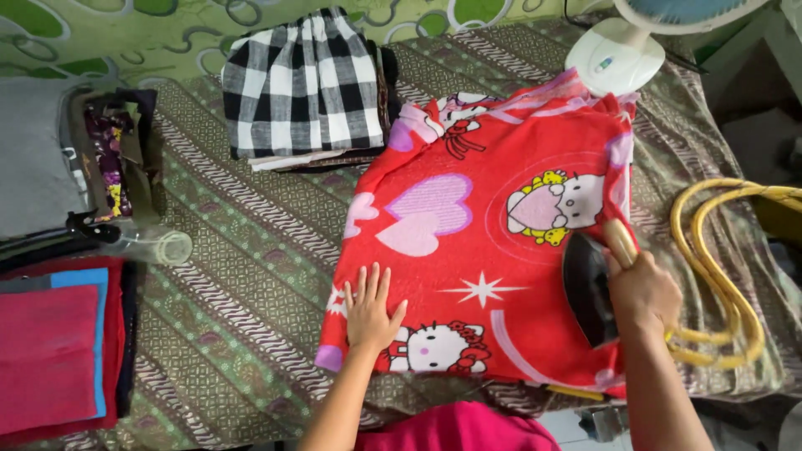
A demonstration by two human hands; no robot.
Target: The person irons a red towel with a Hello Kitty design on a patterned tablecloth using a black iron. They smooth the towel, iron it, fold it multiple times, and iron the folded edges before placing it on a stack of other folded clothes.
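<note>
Batik-covered floor mat point(251, 276) carries a red cartoon cloth point(484, 250); left hand point(370, 311) lies flat, open on it, right hand point(643, 292) grips the iron point(589, 288) mid-ironing.

Red cartoon cloth point(484, 242) lies flat — dark iron point(587, 288) tilted on it.

No boxes, packs, signs or screens here. Only one tiny sticker point(603, 63), blue and green, stuck on the round white fan base point(614, 54) at the top right.
</note>
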